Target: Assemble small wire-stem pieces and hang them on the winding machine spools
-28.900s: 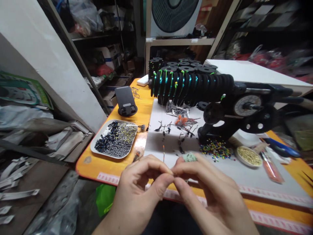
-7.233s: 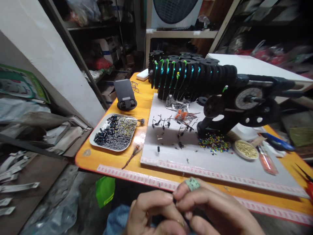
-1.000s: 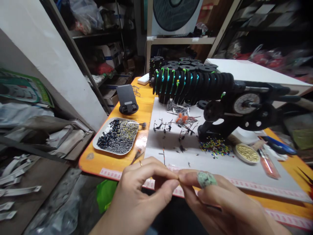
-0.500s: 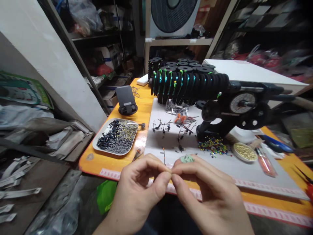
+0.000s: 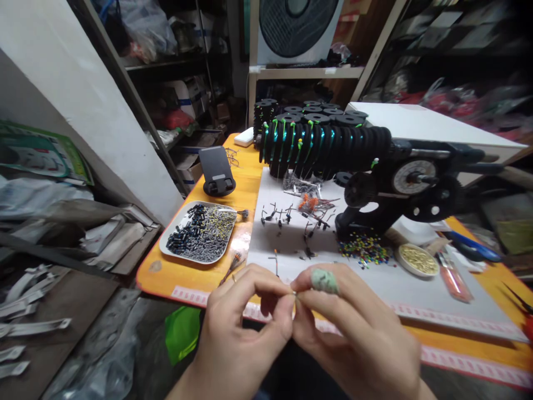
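My left hand (image 5: 239, 333) and my right hand (image 5: 353, 333) meet in front of the orange table's near edge, fingertips pinched together on a tiny part I cannot make out. A green wrap covers my right index finger (image 5: 325, 280). Just beyond the hands, small black parts (image 5: 287, 214) and a thin orange-tipped stick (image 5: 275, 261) lie on the white mat (image 5: 391, 289). Both hands are closed in a pinch.
A black winding machine (image 5: 400, 183) carries a row of black spools (image 5: 320, 141) with green line. A white tray of small sinkers (image 5: 200, 230), a phone stand (image 5: 216, 172), coloured beads (image 5: 364, 247), a dish of brass beads (image 5: 418, 259) and blue pliers (image 5: 474, 247) stand on the orange table (image 5: 166, 275).
The pinched fingertips stay together in front of the table edge with small shifts; my right index finger has rolled so the green wrap faces up. The view moved slightly.
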Demonstrator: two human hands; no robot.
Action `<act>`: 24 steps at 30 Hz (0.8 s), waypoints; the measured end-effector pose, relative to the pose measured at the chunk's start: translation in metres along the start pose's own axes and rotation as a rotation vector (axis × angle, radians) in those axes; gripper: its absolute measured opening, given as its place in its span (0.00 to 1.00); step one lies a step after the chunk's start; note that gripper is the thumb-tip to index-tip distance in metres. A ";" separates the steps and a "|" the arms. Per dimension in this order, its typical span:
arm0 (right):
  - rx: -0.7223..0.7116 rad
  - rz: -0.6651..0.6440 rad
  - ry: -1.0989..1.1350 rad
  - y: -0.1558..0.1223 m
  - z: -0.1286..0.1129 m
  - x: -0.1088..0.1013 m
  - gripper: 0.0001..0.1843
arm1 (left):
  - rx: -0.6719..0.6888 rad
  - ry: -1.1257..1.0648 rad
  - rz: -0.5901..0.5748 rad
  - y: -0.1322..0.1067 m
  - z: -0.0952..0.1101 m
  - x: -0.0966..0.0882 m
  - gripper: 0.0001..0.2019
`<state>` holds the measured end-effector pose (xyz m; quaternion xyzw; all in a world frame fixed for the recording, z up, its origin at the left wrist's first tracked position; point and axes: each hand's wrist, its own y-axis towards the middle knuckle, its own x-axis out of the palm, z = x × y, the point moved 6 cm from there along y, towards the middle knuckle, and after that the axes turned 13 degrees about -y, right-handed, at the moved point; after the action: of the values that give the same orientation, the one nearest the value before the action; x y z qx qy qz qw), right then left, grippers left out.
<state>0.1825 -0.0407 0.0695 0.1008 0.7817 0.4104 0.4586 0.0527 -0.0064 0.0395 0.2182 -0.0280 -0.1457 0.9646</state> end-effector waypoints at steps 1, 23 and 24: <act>0.062 -0.022 0.036 0.001 0.004 0.001 0.09 | 0.085 0.053 -0.003 0.000 0.004 -0.001 0.08; -0.054 -0.244 0.081 0.003 0.004 0.007 0.12 | -0.539 -0.657 -0.104 0.001 -0.036 0.005 0.07; -0.055 -0.216 0.105 0.003 0.003 0.005 0.13 | -0.539 -0.711 -0.107 0.001 -0.035 0.006 0.08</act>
<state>0.1811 -0.0344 0.0678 -0.0183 0.7995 0.3844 0.4611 0.0628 0.0076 0.0081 -0.1035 -0.3076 -0.2636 0.9084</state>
